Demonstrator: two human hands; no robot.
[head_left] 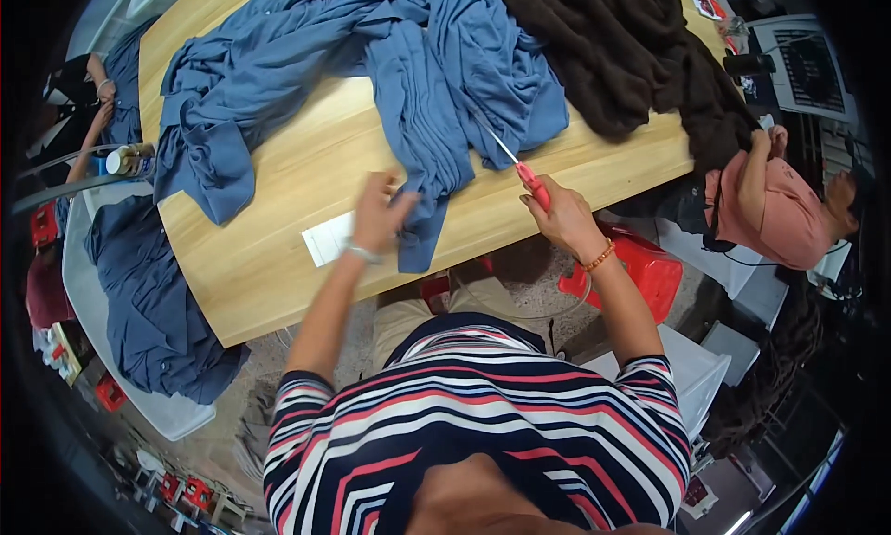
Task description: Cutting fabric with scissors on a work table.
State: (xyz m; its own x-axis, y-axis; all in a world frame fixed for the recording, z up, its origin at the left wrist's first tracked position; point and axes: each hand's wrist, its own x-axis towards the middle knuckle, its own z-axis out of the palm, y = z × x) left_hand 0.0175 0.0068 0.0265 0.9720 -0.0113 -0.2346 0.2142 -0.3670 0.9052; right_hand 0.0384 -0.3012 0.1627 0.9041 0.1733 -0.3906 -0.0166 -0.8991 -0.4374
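Presently, a long strip of blue fabric (422, 117) is seen hanging over the near edge of a wooden table (297, 173), trailing from a larger heap of the same cloth that is spread across the tabletop. The lower end of the strip is pinched by the left hand (376, 215), fingers closed on the cloth just above the table edge; a bracelet is worn at that wrist. Red-handled scissors (524, 171) are gripped by the right hand (561, 221), fingers clenched round the handles, blades pointed up and to the left into the fabric's right side. Whether the blades are parted cannot be told. A beaded band is worn at the right wrist. A white paper slip (327, 240) is lain flat on the table, just left of the left hand. A dark brown fuzzy cloth (631, 52) is piled at the far right of the table. Beyond the right corner, a person in a pink top (784, 215) is seated. A red plastic stool (645, 268) is noted below the table edge.
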